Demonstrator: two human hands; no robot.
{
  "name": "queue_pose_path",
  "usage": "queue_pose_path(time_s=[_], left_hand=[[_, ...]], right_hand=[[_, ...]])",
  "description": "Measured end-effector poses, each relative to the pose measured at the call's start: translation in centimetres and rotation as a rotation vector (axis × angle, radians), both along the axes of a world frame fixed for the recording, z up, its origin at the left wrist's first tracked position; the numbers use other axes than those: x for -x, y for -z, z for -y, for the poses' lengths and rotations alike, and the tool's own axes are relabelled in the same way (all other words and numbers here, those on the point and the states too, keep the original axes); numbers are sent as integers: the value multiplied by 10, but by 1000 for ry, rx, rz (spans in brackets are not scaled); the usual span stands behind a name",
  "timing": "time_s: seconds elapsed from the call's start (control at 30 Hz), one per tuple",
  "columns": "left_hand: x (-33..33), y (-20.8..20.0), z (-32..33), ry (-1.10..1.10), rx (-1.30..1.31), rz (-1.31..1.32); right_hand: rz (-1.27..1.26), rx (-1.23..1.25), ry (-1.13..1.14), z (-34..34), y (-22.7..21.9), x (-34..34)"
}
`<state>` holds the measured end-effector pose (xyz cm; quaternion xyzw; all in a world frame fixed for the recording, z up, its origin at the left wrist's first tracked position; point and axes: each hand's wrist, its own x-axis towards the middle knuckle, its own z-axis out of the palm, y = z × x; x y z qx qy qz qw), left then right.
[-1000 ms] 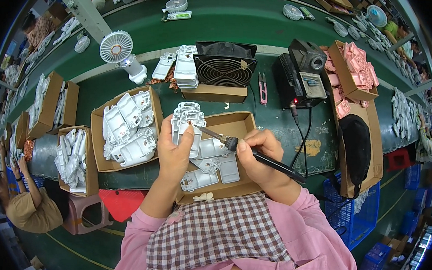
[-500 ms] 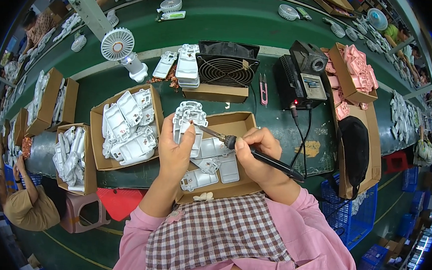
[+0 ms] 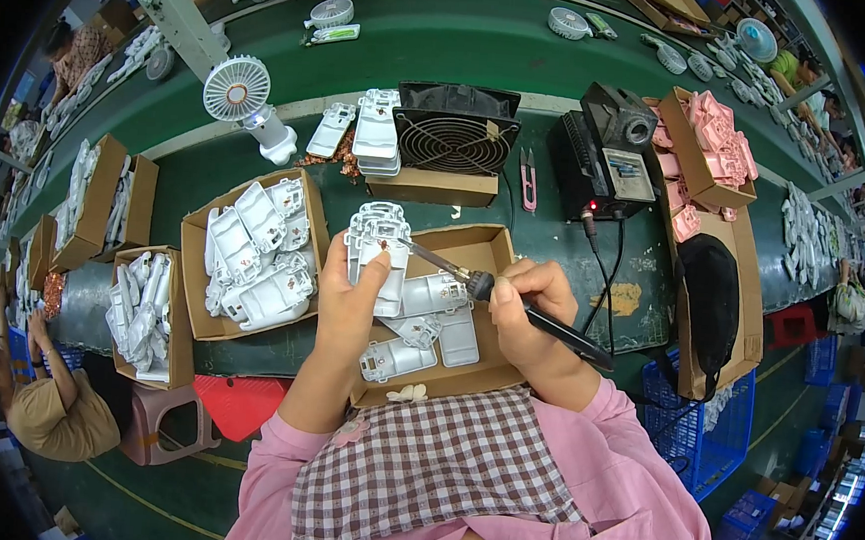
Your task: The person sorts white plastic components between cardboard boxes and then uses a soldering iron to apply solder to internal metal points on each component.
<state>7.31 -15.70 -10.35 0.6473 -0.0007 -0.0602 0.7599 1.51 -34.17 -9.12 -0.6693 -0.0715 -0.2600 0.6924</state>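
Looks smooth and fairly glossy on the white oblong plastic housing (image 3: 394,272), dull on the slim grey metal soldering-iron shaft (image 3: 439,261).

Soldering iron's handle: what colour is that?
The soldering iron's handle is black; it shows best in the head view.

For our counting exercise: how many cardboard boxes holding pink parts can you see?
2, both on the right: a smaller box sitting over the far end of a larger box. Others may be hidden.
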Motion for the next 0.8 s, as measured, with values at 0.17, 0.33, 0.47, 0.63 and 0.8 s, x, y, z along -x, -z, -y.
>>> queue_pose_path(time_s=[0.17, 0.33, 0.47, 0.63, 0.8], left_hand=[[1, 0, 3, 163, 252, -120], [-1, -7, 3, 170, 408, -276], [0, -3, 1, 207, 363, -254], [0, -1, 1, 138, 233, -194], [-2, 4, 3, 74, 246, -85]], right_hand=[[31, -30, 3, -2, -1, -2], [19, -5, -1, -2, 1, -4], [-3, 6, 1, -2, 0, -4], [23, 30, -6, -1, 1, -4], [41, 26, 3, -1, 1, -3]])
